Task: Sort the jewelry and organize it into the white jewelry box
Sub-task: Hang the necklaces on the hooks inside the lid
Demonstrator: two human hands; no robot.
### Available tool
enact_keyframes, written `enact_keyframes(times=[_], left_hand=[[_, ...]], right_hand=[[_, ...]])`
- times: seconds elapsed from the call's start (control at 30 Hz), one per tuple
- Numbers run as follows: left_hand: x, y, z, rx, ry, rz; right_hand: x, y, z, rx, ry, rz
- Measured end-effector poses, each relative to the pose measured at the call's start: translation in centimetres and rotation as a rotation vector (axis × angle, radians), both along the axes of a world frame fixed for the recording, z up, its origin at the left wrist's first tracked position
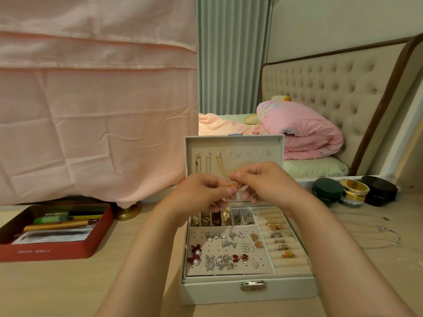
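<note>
Presently, at frame centre, the left hand [202,191] and right hand [263,183] both pinch a gold pendant necklace [229,186] above the open white jewelry box [249,291]. Step in hand appears to be hanging it; next, loop its chain over a free lid hook [238,153].

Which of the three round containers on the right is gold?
The middle container, gold-banded, sitting between the dark green container and the black container.

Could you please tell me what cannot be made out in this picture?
Head view only.
Clasp of the necklace: hidden between the left hand and right hand pinching it.
Rear compartments of the box: partly covered by both hands.
Chains on the table, right: too thin to follow.
Lettering on the red tin: blurred.
</note>
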State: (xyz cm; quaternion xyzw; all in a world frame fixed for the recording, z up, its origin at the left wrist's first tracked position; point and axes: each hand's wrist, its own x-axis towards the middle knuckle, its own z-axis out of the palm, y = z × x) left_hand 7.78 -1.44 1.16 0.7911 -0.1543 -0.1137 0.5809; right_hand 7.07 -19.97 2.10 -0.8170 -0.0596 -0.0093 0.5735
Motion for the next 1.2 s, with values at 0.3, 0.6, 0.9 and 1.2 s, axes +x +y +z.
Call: enact_keyframes(times=[0.3, 0.6, 0.9, 1.2], left_hand=[[0.7, -0.1, 0.1, -0.155, -0.179, 0.206], [0.8, 0.4, 0.3, -0.129, -0.284, 0.224], [2.2, 0.3, -1.8, 0.474, -0.551, 0.274], [2.3, -0.8, -2.6, 0.797, -0.675, 0.31]], right_hand=[[0.0, 1.4, -1.1, -0.046, 0.017, 0.125], [0.1, 2.0, -1.4, 0.184, 0.017, -0.049], [1.0, 1.9, -0.5, 0.48, -0.114, -0.189], [3.5, 2.0, 0.2, 0.291, -0.164, -0.197]])
